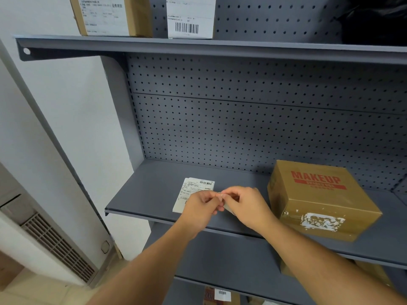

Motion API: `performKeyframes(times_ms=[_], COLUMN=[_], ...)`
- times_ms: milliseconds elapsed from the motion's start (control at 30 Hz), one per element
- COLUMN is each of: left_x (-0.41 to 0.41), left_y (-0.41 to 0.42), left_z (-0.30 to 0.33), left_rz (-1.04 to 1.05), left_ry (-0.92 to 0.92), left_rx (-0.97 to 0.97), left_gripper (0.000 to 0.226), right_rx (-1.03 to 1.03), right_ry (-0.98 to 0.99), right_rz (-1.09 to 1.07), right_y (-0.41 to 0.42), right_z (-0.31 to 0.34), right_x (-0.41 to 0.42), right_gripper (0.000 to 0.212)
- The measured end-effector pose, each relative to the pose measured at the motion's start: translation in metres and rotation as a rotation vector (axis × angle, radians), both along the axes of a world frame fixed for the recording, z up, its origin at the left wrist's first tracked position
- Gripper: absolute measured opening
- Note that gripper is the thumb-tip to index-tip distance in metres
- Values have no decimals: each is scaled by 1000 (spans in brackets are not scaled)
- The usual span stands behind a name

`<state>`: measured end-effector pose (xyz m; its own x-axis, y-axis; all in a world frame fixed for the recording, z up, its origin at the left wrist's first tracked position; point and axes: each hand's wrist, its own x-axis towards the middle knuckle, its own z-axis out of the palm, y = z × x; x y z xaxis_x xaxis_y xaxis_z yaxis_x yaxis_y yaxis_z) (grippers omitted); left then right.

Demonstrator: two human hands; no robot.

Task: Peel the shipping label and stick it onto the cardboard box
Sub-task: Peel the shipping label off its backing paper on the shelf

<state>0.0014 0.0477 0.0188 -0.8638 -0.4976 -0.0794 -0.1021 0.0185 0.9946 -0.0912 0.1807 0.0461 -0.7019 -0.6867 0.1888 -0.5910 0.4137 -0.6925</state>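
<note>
We see both hands meeting near the shelf's front edge; left hand and right hand pinch the shipping label with curled fingers; the cardboard box sits just right.

Label: white printed sheet, barcode at top right, flat on grey shelf, near front edge; lower right part hidden under hands. Box: brown cardboard, closed, red "MAKEUP" print on top, torn white label remnants on front face; upright on same shelf, right of label, apart.
</note>
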Motion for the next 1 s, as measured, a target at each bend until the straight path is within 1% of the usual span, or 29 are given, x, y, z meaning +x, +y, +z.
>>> performKeyframes(times_ms=[167,333,433,667,900,1000], left_x=[0,0,0,-5,-9,-12], left_y=[-2,-9,-15,-26,-37,-41], left_z=[2,2,2,4,-1,-4], left_rz=[22,87,117,161,207,233], left_ry=[-29,-105,-163,-239,-291,-322], left_rx=[-23,-69,-113,-128,-137,-123], left_gripper=[18,17,16,19,19,20], right_rx=[-107,-120,-110,-141,-99,-74], right_ry=[-194,-239,-231,-178,-57,14], right_rz=[-148,-231,-247,-300,-332,-331], right_y=[-1,3,8,20,38,46], right_z=[-2,10,25,64,94,106], right_x=[-6,-21,-31,-46,-64,-71], right_gripper=[15,22,23,25,21,23])
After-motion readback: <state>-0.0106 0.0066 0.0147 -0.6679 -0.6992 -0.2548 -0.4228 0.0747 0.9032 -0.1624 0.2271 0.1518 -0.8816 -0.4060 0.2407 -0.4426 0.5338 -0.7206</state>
